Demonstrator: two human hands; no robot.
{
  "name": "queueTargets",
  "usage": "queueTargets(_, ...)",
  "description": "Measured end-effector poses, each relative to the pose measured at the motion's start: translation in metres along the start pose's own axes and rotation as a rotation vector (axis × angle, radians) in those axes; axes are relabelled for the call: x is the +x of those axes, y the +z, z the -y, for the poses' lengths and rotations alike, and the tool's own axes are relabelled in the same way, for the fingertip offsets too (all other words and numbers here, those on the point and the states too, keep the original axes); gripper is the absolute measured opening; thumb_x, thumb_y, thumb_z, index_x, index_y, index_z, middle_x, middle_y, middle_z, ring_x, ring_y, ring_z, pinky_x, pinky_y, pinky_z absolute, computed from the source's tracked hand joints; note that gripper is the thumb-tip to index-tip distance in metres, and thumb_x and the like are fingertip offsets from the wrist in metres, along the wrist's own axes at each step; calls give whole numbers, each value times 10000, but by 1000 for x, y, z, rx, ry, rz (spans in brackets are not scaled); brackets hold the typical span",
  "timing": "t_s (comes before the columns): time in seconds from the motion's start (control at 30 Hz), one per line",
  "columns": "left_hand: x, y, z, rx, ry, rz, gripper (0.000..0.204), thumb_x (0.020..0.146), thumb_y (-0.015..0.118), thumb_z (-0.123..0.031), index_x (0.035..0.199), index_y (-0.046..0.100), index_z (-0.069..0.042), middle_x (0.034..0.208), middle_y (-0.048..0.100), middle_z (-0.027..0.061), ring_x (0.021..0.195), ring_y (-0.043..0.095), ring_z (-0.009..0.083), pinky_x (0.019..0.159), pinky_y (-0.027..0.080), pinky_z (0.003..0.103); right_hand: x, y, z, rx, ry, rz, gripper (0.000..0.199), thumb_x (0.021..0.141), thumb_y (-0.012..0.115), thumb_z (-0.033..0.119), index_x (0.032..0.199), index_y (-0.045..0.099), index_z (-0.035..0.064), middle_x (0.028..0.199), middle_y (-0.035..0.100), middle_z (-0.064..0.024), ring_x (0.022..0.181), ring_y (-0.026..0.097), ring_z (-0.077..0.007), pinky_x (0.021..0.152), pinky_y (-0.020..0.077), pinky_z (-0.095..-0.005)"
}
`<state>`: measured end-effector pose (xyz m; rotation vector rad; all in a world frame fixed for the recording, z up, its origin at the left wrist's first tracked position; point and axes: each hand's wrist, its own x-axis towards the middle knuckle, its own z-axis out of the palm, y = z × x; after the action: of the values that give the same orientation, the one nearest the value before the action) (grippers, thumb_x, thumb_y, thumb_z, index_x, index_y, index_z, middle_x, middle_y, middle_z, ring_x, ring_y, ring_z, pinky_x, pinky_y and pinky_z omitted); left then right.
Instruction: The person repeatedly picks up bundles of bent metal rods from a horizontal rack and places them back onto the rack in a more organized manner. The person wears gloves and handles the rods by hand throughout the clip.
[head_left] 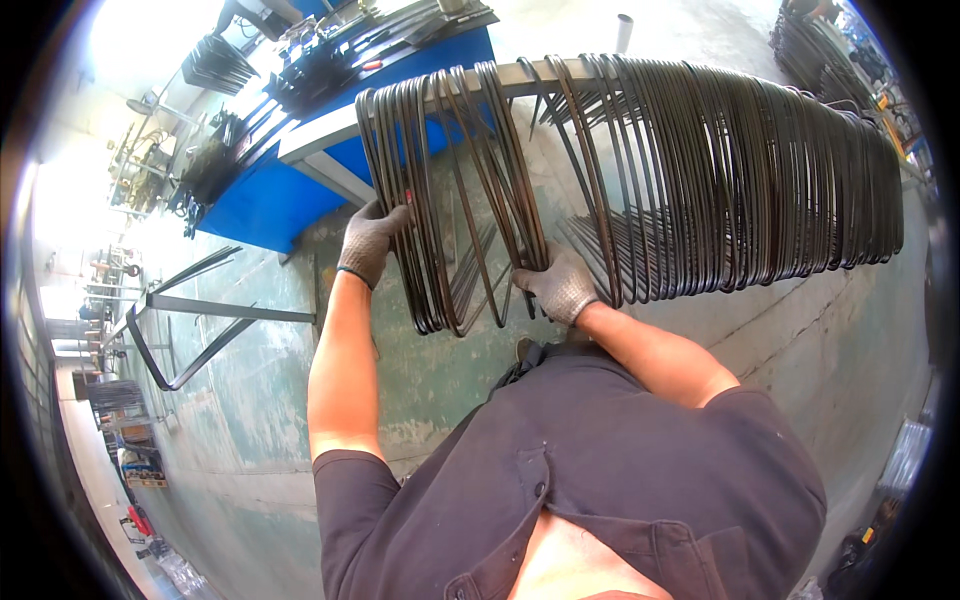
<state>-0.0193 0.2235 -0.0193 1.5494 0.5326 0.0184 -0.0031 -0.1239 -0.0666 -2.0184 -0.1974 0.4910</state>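
Observation:
A long row of dark bent metal rods [745, 180], shaped like long loops, hangs over a grey metal rail [335, 130]. My left hand [370, 240], in a grey work glove, is closed at the outer side of the leftmost bunch of rods [420, 230]. Gripping the lower part of another small bunch of rods [500, 170] is my gloved right hand [560, 283]. A gap separates this bunch from the dense row on the right. Some fingers of both hands are hidden behind the rods.
A blue workbench [270, 205] stands beyond the rail, with dark metal bars [300, 85] piled on it. To the left is a metal stand [230, 309] with bent rods. More rods [815, 50] are at the far right. The concrete floor [250, 430] is worn green.

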Motion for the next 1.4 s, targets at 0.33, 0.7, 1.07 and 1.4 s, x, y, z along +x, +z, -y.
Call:
queueTargets(0.33,2,50,-7,160,8,42,418,1022,842,-249,1341,758,8,1105,801,47,937,738,162,828,582,355,9,5,-9,219,10,126,491,891,884,328,1268,811,20,1139,861,-183,1046,823,-326,972,618,-428)
queueTargets(0.7,11,95,-27,344,-23,210,329,946,870,-133,1239,775,-19,998,789,47,856,750,163,701,580,338,0,-6,-6,188,-21,-55,538,1033,836,416,1345,772,-18,1211,843,-228,1162,802,-346,1046,590,-437)
queueTargets(1.07,6,151,-2,103,-40,369,391,989,827,-168,1318,735,23,1167,775,98,1051,746,208,933,609,391,-49,-54,-20,-112,33,-324,632,1003,882,394,1414,707,-52,1280,811,-280,1232,774,-422,1084,571,-471)
queueTargets(1.4,-20,138,65,-227,-178,565,329,1033,757,-114,1320,688,30,1151,773,143,1076,768,322,1020,618,512,-26,-59,-54,178,31,-151,609,925,947,262,1409,735,-40,1276,838,-221,1164,809,-323,1048,603,-416)
